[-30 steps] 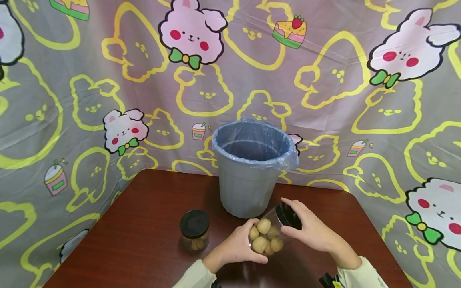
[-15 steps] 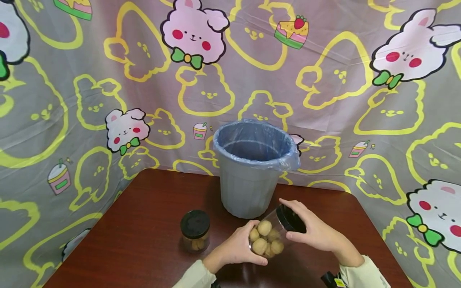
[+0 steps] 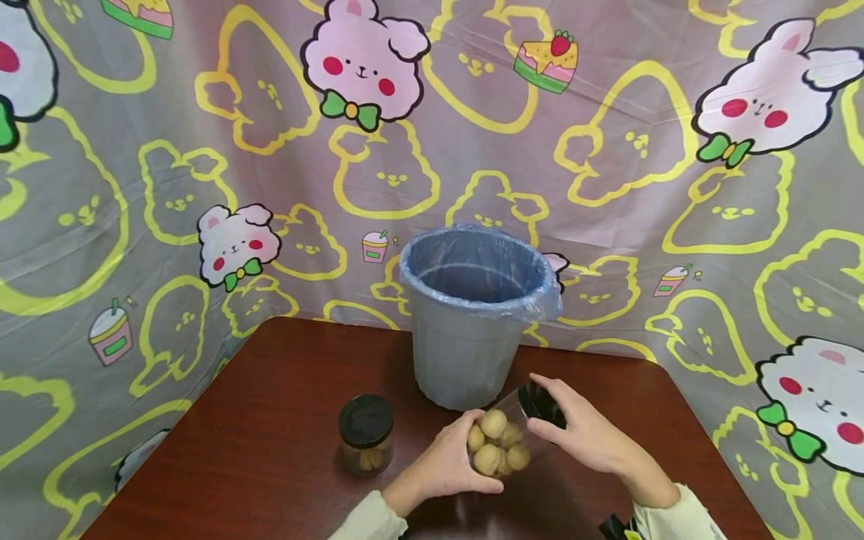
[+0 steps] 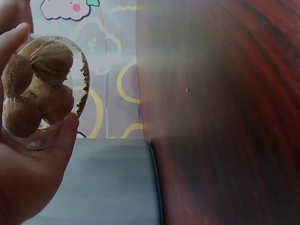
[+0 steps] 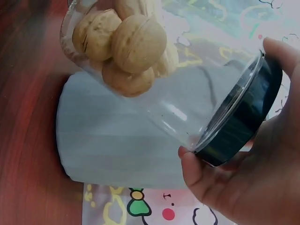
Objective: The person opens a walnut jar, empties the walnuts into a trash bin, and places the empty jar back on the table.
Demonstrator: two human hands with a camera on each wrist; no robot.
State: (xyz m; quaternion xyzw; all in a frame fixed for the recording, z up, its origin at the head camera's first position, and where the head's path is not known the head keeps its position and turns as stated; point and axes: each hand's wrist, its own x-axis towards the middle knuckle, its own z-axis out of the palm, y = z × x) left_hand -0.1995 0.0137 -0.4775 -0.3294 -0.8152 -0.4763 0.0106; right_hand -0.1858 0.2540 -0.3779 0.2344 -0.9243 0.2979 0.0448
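Observation:
A clear plastic jar is tilted above the table, with several walnuts gathered toward its base. My left hand grips the base end, fingers and thumb round it; in the left wrist view, walnuts and brown crumbs show through the bottom. At the upper end, my right hand holds the black lid between thumb and fingers. The lid sits at the jar's mouth in the right wrist view; whether it is loose I cannot tell. Left of my hands, a second jar stands upright with its black lid on and brown pieces inside.
Behind the hands stands a grey bin lined with a blue plastic bag. All stands on a dark reddish-brown table. A cartoon-printed curtain hangs close round the back and sides.
My right hand and the lid shifted slightly right and down, then came back left toward the jar. The left hand has hardly moved, and the second jar stays put.

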